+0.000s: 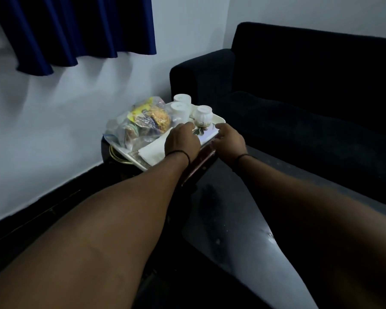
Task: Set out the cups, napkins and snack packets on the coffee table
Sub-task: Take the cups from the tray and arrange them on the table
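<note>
A white tray (218, 118) rests on the far end of a dark glass-topped coffee table (250, 219). Three white cups (181, 110) stand upside down at its back right. A clear bag of snack packets (143, 121) fills its left side. Folded white napkins (152, 151) lie at the near edge. My left hand (182, 139) hovers over the tray's middle, fingers apart, holding nothing. My right hand (228, 139) is at the tray's right rim with fingers curled; whether it grips the rim is unclear.
A dark sofa (299, 97) stands right of the table. A white wall (54, 112) with a blue curtain (76, 30) is behind and to the left. Dark floor (54, 208) runs along the wall.
</note>
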